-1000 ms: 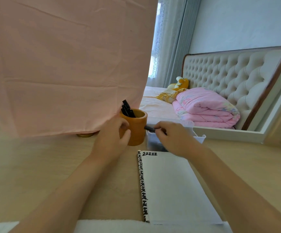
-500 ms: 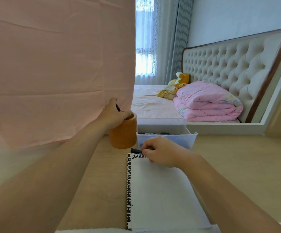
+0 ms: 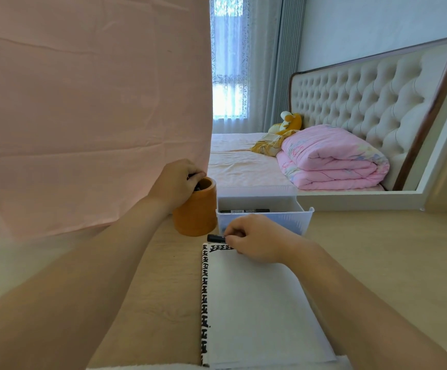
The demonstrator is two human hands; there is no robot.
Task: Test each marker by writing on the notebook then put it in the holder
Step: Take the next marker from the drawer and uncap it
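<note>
Got the right hand (image 3: 257,239) curled tight round a stubby black marker (image 3: 215,238), round barrel lying nearly flat, blunt end poking out left of the knuckles. Directly under that grip: top edge of the notebook (image 3: 257,311), plain matte white page stretching from the grip back toward the body, bold black-and-white patterned strip along its left side and top corner. Just beyond the knuckles, a boxy translucent white plastic bin (image 3: 294,221) with a flared lip, spare marker (image 3: 243,210) lying flat on its floor.

Over at the left hand (image 3: 175,182): fingers hooked down over the rim of the holder (image 3: 195,217), a smooth matte orange cylinder, open top. Dark marker ends (image 3: 197,187) peeking out under those fingertips; honestly can't tell whether pinching one or just resting on the rim, too shadowy in there. Holder sitting up and left of the right-hand grip, just beside the bin.

Under both hands, pale wood-grain tabletop (image 3: 377,249), smooth and a bit glossy. Right behind the left hand, a big creased pink cloth (image 3: 83,116) hanging flat like a sheet. Well past the right hand: bed (image 3: 238,164) with a cream button-tufted headboard (image 3: 364,102), puffy folded pink quilt (image 3: 332,158), yellow plush toy (image 3: 289,122) beside it.
</note>
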